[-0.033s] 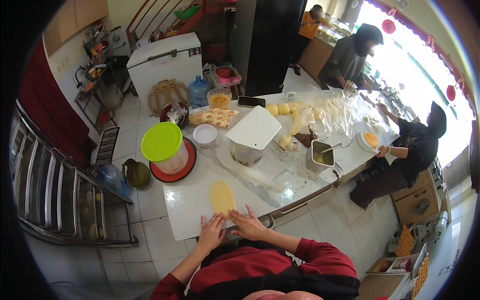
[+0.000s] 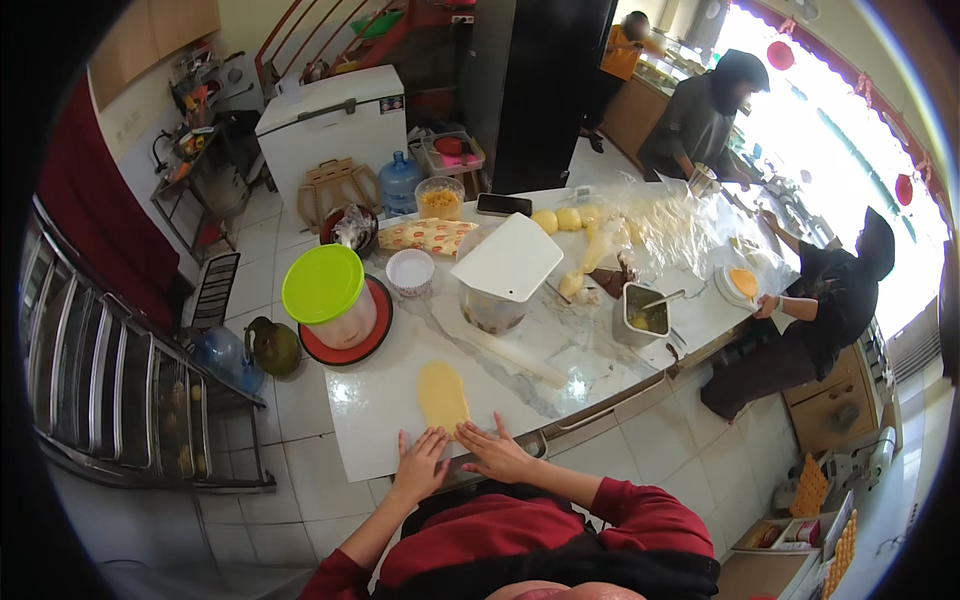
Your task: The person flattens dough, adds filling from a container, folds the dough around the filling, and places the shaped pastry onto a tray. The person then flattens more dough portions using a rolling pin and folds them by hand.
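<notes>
A flat oval of pale yellow dough [image 2: 443, 392] lies on the white marble-patterned table [image 2: 370, 400] near its front left edge. The fingertips of my left hand [image 2: 423, 460] press on the near end of the dough, fingers apart. My right hand [image 2: 497, 450] rests beside it, fingers spread, its tips at the dough's near right edge. Beyond the dough a pale smooth bar, perhaps a rolling pin [image 2: 515, 355], lies at a slant. A lime-lidded tub [image 2: 322, 287] stands on a red round base behind the dough, to the left.
A white-lidded container [image 2: 505, 258], small bowl [image 2: 410, 268], dough balls [image 2: 568, 218], plastic wrap [image 2: 690, 225] and metal pot [image 2: 645, 310] fill the table's back and right. Co-workers [image 2: 830, 300] [image 2: 680, 130] [image 2: 620, 60] stand at the right and back. Metal racks [image 2: 140, 390] stand at the left.
</notes>
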`<state>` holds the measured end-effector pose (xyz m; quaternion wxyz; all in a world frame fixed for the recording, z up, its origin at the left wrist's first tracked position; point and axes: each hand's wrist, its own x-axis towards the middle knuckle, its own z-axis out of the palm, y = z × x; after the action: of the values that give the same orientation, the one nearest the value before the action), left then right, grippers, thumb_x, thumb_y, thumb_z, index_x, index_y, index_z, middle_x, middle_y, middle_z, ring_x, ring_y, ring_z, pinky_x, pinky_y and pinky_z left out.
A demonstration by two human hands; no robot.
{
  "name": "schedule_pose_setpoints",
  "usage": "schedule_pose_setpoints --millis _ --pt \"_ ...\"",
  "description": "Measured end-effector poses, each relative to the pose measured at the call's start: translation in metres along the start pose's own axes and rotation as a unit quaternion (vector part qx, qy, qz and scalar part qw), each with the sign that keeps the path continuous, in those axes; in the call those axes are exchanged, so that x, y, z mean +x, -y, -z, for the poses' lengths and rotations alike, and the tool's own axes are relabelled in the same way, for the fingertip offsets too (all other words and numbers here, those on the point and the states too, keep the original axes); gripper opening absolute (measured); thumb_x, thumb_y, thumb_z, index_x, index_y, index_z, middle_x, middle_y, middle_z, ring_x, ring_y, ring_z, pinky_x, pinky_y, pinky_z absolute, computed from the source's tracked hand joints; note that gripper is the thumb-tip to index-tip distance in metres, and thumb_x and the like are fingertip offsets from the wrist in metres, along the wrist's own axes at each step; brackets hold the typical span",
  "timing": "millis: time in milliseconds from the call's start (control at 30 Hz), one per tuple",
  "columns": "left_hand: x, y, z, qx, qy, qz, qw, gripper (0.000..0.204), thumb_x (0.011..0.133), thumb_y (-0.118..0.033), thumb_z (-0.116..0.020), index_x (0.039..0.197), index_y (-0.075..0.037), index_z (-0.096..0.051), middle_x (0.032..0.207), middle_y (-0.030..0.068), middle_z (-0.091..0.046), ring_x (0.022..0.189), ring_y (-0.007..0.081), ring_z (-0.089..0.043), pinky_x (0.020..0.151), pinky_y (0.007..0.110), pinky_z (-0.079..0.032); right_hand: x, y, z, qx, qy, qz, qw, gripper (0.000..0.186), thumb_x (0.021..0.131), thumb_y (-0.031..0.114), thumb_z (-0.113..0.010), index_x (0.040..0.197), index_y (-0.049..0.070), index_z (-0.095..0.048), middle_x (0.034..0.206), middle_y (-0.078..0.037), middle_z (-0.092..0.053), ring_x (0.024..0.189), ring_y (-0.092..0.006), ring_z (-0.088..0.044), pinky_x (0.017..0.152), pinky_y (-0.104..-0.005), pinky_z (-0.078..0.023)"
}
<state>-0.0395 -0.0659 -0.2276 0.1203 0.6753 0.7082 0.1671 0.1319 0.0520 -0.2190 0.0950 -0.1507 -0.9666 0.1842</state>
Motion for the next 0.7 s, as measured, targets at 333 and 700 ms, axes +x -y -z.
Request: schedule_pose_setpoints --millis 333,700 --pt "0.010 -0.108 0.280 -0.585 -0.419 -0.387 0.577 0.029 0.079 -0.021 -0.065 0.066 0.003 -0.056 0.069 0.0124 -0.058 0.057 0.0218 -0.057 0.043 0.029 -0.049 -0.006 0.034 0.315 0.259 -0.319 0.188 0.892 0.040 0.072 0.035 -0.067 0.087 -0.002 -0.062 0.081 -0.012 -0.061 0.074 -0.0245 -0.059 0.066 -0.0305 -0.046" --pt "-0.019 -0.187 0.390 -0.619 0.014 -0.361 0.697 0.007 0.073 0.000 -0.063 0.072 -0.007 -0.066 0.088 0.0099 -0.061 0.069 0.0194 -0.055 0.057 0.023 -0.047 -0.047 0.136 0.413 0.421 -0.174 0.271 0.848 0.014 0.082 0.025 -0.054 0.074 0.014 -0.057 0.072 0.000 -0.058 0.066 -0.0137 -0.050 0.066 -0.0336 -0.035"
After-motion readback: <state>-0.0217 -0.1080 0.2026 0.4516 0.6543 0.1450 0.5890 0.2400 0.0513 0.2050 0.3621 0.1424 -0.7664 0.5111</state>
